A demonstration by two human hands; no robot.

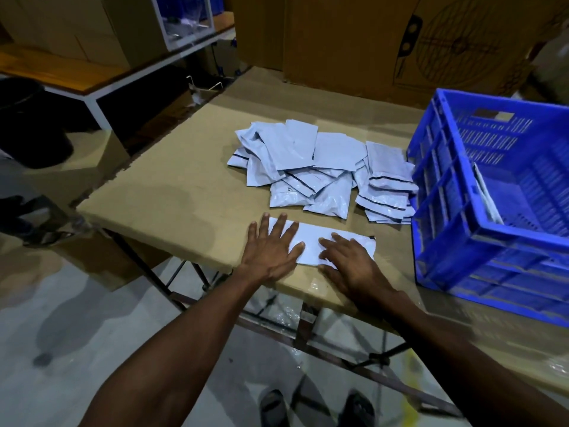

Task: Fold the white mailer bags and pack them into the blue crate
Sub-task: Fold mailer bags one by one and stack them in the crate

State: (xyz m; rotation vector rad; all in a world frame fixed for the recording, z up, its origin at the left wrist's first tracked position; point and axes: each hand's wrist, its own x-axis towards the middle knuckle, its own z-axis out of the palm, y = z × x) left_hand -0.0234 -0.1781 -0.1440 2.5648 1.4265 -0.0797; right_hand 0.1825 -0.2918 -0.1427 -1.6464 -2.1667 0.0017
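One white mailer bag [314, 243] lies flat near the front edge of the cardboard-covered table [172, 192]. My left hand [272, 249] presses its left end with spread, straight fingers. On the bag's right part rests my right hand [349, 261], fingers flat. Behind them sits a loose pile of several white mailer bags [317, 167]. The blue crate [492, 204] stands at the right, tilted toward me, with one white bag [488, 195] leaning inside against its near wall.
Large cardboard boxes [354, 41] stand behind the table. A white-framed bench with a wooden top [77, 78] is at the back left, a dark bin [27, 118] beside it. The table's front edge drops to grey floor, where my shoes [317, 408] show.
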